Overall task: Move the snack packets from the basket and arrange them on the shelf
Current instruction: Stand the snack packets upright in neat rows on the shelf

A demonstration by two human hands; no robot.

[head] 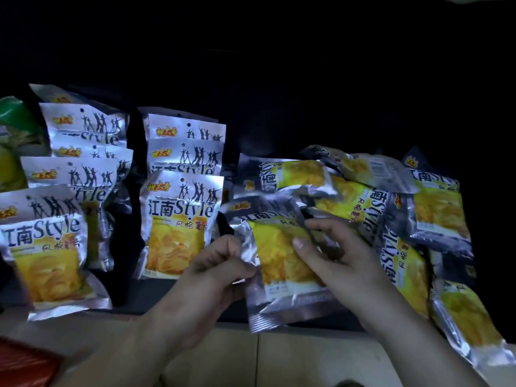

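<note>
While my left hand [220, 265] pinches one edge of a snack packet [276, 255], my right hand [343, 263] grips its other side.

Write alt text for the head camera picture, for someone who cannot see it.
Two hands hold one silver-and-yellow snack packet: the left hand pinches its left edge, the right hand grips its right side. To the left, matching packets stand upright in two rows on a dark shelf; to the right, more lie in a loose pile.
</note>
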